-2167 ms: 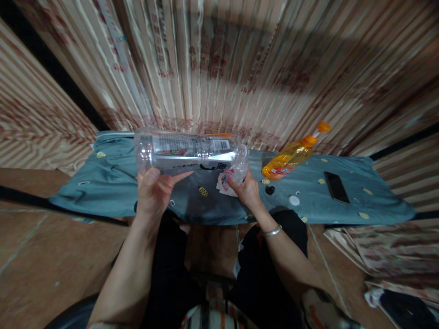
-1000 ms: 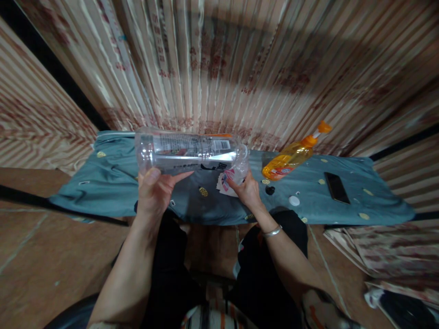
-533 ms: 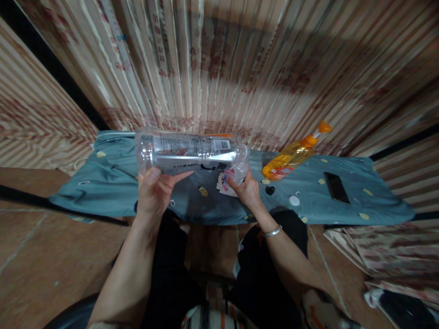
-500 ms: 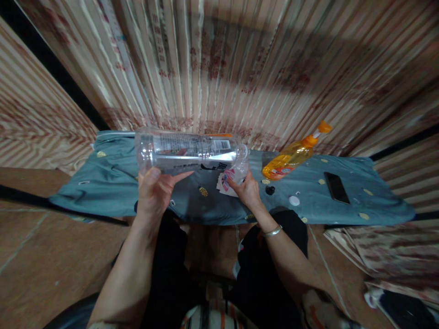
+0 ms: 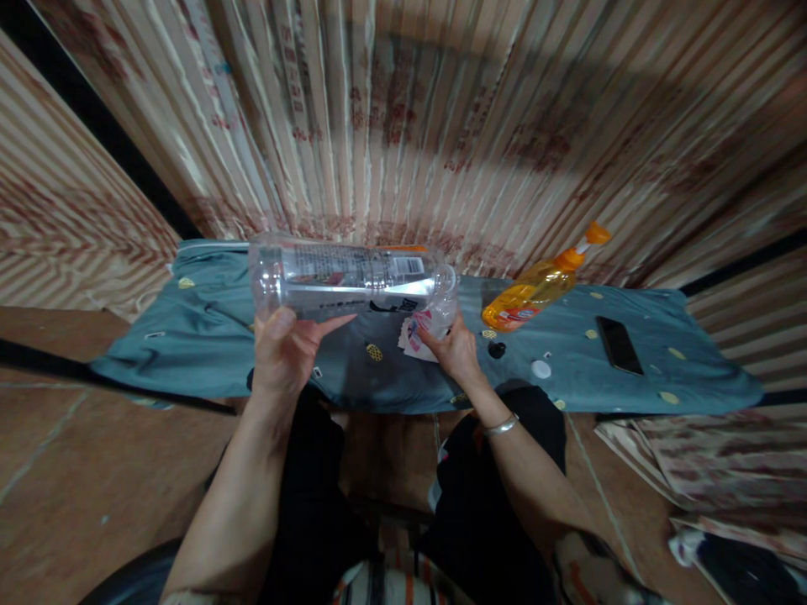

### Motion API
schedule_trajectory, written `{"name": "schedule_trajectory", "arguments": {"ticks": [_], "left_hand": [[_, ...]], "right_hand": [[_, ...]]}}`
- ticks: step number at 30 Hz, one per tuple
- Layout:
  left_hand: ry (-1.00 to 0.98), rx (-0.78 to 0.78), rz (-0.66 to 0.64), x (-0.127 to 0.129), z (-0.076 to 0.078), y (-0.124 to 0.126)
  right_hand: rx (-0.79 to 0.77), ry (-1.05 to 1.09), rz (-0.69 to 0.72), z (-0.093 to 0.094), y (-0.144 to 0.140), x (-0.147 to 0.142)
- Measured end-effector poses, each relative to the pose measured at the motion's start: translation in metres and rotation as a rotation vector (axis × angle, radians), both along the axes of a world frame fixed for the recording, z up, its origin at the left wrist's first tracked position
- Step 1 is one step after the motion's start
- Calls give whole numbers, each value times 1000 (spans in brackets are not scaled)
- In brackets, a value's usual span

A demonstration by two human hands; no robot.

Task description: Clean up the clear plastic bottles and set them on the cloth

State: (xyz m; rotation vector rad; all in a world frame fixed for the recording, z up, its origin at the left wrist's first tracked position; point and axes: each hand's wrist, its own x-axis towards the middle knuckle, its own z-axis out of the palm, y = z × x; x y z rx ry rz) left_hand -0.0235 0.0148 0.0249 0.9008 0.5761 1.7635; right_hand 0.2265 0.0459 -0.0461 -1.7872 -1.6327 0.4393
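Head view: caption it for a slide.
Left hand steadies a clear bottle sideways; right hand at its mouth.

Clear glossy plastic in the large bottle [image 5: 350, 277], wrapped with a shiny printed film label. Translucent orange plastic, smooth and glossy, in the detergent bottle [image 5: 535, 290]; matt teal cloth [image 5: 208, 336], softly creased, below; black glassy sheen on the phone [image 5: 619, 344]. Polished metal in the bracelet [image 5: 501, 427]; satiny striped fabric in the curtain [image 5: 441, 126].
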Motion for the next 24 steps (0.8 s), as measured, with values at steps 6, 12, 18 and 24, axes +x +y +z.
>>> {"name": "schedule_trajectory", "arguments": {"ticks": [6, 12, 18, 24], "left_hand": [[9, 10, -13, -1, -1, 0], [-1, 17, -10, 0, 0, 0], [16, 27, -12, 0, 0, 0], [3, 15, -12, -1, -1, 1]], "right_hand": [[13, 8, -20, -2, 1, 0], [-15, 11, -12, 2, 0, -1], [-6, 2, -13, 1, 0, -1], [21, 6, -5, -3, 1, 1]]}}
